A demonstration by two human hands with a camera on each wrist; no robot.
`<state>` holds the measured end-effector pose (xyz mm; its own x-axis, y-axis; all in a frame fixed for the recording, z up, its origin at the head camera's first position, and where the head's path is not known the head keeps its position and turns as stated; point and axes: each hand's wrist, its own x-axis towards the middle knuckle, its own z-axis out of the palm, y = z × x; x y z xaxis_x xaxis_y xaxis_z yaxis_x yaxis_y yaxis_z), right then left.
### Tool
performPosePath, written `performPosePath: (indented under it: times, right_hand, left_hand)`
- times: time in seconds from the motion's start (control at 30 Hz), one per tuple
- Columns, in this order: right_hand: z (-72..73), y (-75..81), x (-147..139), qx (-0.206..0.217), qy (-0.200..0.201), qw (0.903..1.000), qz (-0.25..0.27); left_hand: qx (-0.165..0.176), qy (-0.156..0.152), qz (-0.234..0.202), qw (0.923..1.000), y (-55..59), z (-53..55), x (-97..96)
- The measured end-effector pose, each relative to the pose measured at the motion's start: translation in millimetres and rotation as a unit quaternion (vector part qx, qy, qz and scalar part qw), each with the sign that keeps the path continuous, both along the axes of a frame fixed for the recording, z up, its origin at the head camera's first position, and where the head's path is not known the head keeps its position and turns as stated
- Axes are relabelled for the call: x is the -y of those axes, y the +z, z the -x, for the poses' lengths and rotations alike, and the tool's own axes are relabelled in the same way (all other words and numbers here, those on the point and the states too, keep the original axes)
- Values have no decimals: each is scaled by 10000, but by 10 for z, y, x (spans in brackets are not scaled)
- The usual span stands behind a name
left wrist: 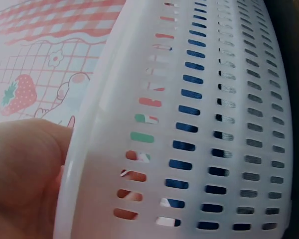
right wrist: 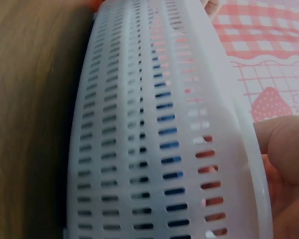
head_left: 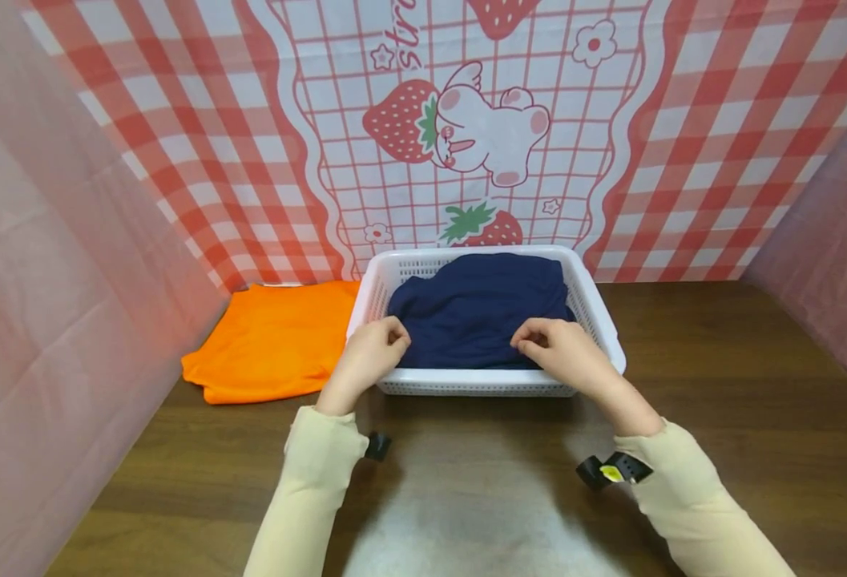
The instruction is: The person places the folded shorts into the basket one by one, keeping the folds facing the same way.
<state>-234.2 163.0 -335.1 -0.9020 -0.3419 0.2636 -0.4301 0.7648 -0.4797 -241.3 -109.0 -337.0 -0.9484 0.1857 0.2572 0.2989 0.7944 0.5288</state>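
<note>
The place is a small cloth-walled booth around a wood-grain tabletop [head_left: 719, 361]. A printed sheet [head_left: 459, 144] with strawberries, a cartoon animal and red-and-white checks hangs across the back; a plain pinkish left sheet [head_left: 70, 280] and right sheet [head_left: 820, 264] close the sides. The white basket [head_left: 477, 375] and navy cloth [head_left: 481, 300] look like household goods, but whether the surrounding room is a home, office or lab cannot be told.

- Floor of the basket [head_left: 477, 375]: mostly hidden by the navy cloth [head_left: 484, 304].
- Orange cloth [head_left: 272, 344]: right end hidden by the basket.
- Left hand [head_left: 371, 353] and right hand [head_left: 566, 350]: cut off in their wrist views.
- Sleeves [head_left: 311, 489]: cut off at the head view's bottom.
</note>
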Motion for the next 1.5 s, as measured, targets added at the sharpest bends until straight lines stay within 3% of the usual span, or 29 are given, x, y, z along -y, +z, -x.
performPosePath:
  times: [0.13, 0.33, 0.6, 0.83, 1.07, 1.5]
  right_hand:
    - [-76, -18, 52, 28, -238, 9985, 494]
    - [-173, -26, 142, -17, -464, 9937, 1020]
    - [-266, -29, 351, 41, -229, 9857, 1666]
    - [-416, -27, 596, 276, 203, 9769, 2110]
    - [-457, -26, 745, 301, 403, 9739, 2214]
    - [-548, -71, 1063, 322, 1088, 9688, 2205]
  left_hand:
    - [-186, 244, -422, 9986, -28, -5, 12]
    - [-146, 403, -1077, 9933, -15, 11, 50]
    - [-570, 903, -1758, 9786, 73, -11, 186]
    - [-702, 1369, -1948, 9687, 43, -37, 368]
    - [-459, 1450, -1804, 9718, 66, -69, 559]
    - [-220, 1872, -1759, 9662, 64, -117, 880]
